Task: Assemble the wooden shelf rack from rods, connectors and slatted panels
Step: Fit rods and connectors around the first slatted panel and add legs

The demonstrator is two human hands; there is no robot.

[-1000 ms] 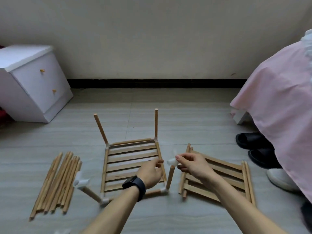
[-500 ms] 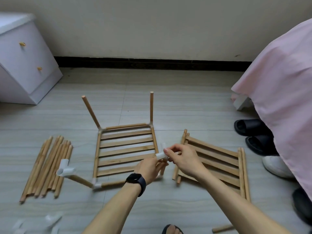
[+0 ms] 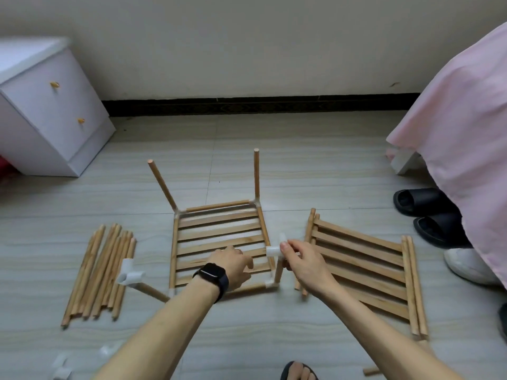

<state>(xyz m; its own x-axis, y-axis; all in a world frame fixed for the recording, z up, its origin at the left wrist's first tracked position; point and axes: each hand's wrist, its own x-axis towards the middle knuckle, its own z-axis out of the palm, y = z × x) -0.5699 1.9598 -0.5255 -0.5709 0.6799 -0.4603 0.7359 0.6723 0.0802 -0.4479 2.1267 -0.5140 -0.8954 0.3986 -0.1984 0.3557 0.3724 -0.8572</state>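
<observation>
A slatted panel (image 3: 219, 231) lies on the floor inside a rod frame with white corner joints. Two far rods (image 3: 256, 174) stick up from it. At the near right corner a short rod (image 3: 279, 271) stands, topped by a white connector (image 3: 274, 249). My right hand (image 3: 304, 259) pinches that connector. My left hand (image 3: 233, 266), with a black watch, rests on the near slats beside the rod, fingers curled. The near left rod (image 3: 149, 289) leans outward and carries another white connector (image 3: 130, 274). A second slatted panel (image 3: 362, 270) lies to the right.
A bundle of loose rods (image 3: 98, 270) lies at the left. Spare white connectors (image 3: 61, 371) sit near the bottom left edge. A white drawer cabinet (image 3: 46, 111) stands at back left. A pink bedspread (image 3: 461, 127), black slippers (image 3: 422, 201) and a white shoe (image 3: 466, 266) crowd the right.
My right hand has set the white connector on top of the near right rod. My left hand has dropped from that rod onto the slats. The view has tilted up slightly.
</observation>
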